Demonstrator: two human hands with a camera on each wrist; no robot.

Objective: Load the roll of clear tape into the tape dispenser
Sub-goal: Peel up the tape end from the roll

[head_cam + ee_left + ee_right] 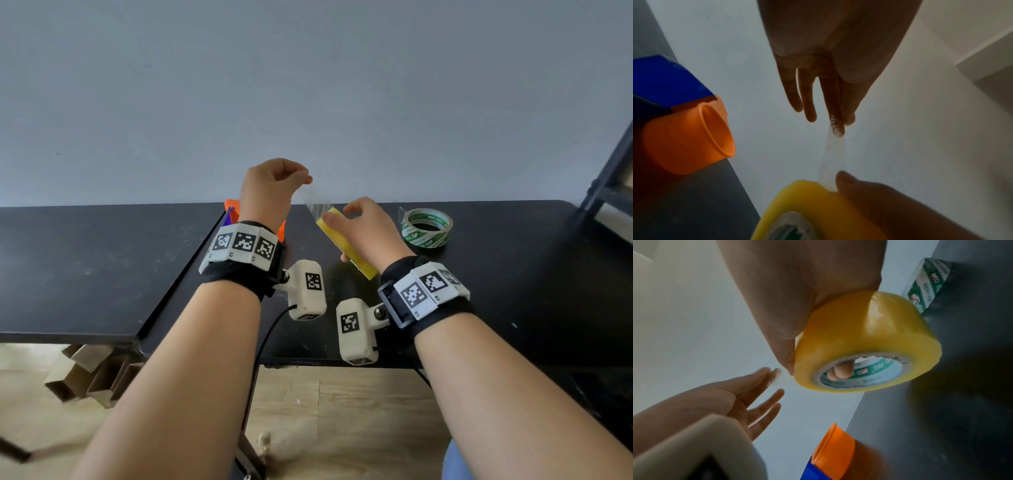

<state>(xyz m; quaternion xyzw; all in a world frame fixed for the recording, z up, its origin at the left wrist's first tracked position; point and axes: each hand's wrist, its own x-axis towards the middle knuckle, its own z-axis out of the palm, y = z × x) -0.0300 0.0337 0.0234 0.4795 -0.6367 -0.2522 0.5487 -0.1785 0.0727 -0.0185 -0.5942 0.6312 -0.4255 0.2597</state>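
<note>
My right hand [359, 229] grips the yellowish roll of clear tape [346, 246] above the black table, with fingers through its core [840, 371] and the thumb on the outer face. A clear strip of tape [317, 202] runs up and to the left from the roll. My left hand [305, 179] pinches the strip's free end [835, 128] between thumb and forefinger, with the other fingers straight. The orange and blue tape dispenser [230, 213] stands on the table behind my left wrist, mostly hidden; its orange hub [694, 138] shows in the left wrist view.
A second roll with green print [426, 227] lies flat on the black table [513, 267] to the right. A grey wall rises behind the table. A dark frame [609, 178] stands at the far right. Cardboard pieces [89, 373] lie on the floor below.
</note>
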